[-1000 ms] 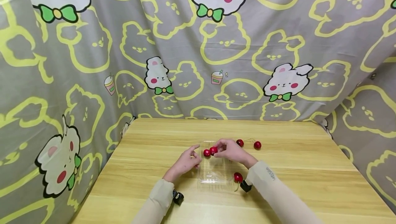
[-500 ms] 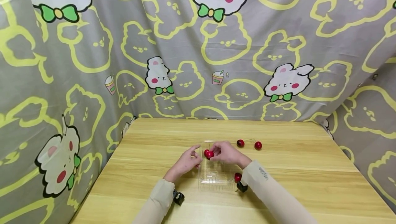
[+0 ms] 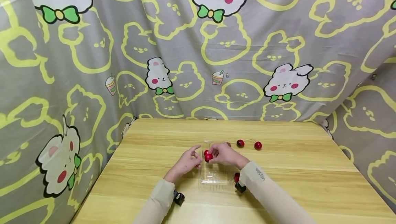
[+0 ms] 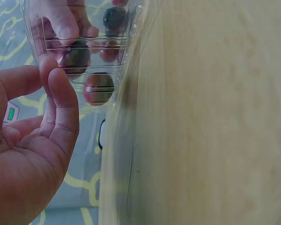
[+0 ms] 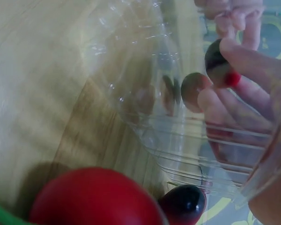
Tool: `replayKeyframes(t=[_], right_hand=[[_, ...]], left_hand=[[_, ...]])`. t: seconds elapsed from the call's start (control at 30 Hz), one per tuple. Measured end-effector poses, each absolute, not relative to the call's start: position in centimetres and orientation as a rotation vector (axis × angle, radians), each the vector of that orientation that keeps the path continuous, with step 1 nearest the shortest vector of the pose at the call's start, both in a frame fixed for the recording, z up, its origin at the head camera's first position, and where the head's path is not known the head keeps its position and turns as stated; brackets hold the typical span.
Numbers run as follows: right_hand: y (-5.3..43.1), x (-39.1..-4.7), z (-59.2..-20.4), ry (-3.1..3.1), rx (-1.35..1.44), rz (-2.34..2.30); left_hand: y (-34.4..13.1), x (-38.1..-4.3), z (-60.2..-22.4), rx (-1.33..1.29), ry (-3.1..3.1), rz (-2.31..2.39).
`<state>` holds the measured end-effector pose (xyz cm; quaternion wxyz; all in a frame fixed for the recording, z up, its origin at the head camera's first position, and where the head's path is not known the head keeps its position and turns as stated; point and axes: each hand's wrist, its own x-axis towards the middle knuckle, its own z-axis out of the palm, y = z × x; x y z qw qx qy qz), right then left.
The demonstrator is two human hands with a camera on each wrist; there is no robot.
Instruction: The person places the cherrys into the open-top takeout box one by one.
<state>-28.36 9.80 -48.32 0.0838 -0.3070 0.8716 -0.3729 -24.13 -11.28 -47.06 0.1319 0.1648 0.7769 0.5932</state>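
A clear plastic box [image 3: 213, 179] stands on the table between my hands. Over its left rear part my right hand [image 3: 225, 154] pinches a glossy red cherry [image 3: 208, 157] between thumb and fingers; in the right wrist view this cherry [image 5: 219, 63] looks partly dark. Just behind it in the box is a second cherry [image 3: 206, 152], partly covered. My left hand [image 3: 186, 160] lies along the box's left side, its fingertips at the wall; the left wrist view shows that hand [image 4: 42, 126] with bent fingers. Another cherry [image 3: 228, 144] peeks out behind my right hand.
Right of the box's rear, two cherries, a left one [image 3: 240, 143] and a right one [image 3: 258, 145], lie on the table [image 3: 297, 169] with joined stems. One more cherry [image 3: 237, 177] sits under my right wrist, partly hidden. A patterned grey cloth [image 3: 185, 45] hangs behind.
My right hand has moved a little left and toward me with the cherry it pinches. A cherry behind that hand has come into view. My left hand stays in place.
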Motion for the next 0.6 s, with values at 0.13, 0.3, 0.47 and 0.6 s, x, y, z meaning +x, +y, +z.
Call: replayKeyframes(t=[0.13, 0.3, 0.47, 0.6], right_hand=[[9.69, -28.31, -48.3, 2.609, -0.922, -1.07], [9.58, -28.34, -48.31, 2.62, -0.93, -1.026], [9.46, -28.35, -48.42, 2.634, -0.937, -0.974], [9.38, -28.41, -48.53, 2.636, -0.936, -0.952]], left_hand=[[-11.32, -24.01, -46.83, 0.474, 2.253, 1.722], [-11.36, -24.07, -46.93, 0.47, 2.254, 1.725], [-11.32, -24.01, -46.91, 0.464, 2.254, 1.719], [-11.25, -23.87, -46.69, 0.462, 2.257, 1.713]])
